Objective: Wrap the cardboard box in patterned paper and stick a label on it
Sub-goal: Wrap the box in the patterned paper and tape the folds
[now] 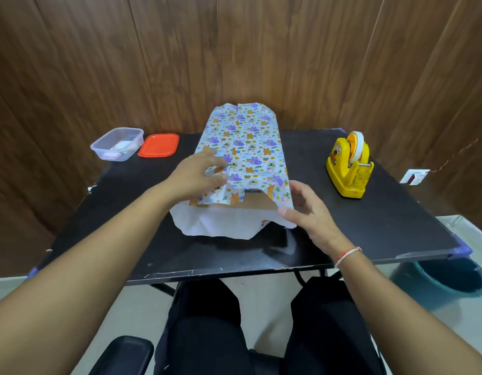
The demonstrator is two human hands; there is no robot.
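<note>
The cardboard box lies lengthwise on the black table, covered by patterned paper with a seam running down its top. Only a strip of brown cardboard shows at the near end, where the paper hangs loose with its white underside spread on the table. My left hand rests flat on the top of the paper near the seam, fingers straight. My right hand holds the near right edge of the paper, thumb on the flap and fingers curled behind it.
A yellow tape dispenser stands at the right of the table. At the back left sit a clear plastic container with small items inside and its orange lid. A dark bucket is on the floor at right.
</note>
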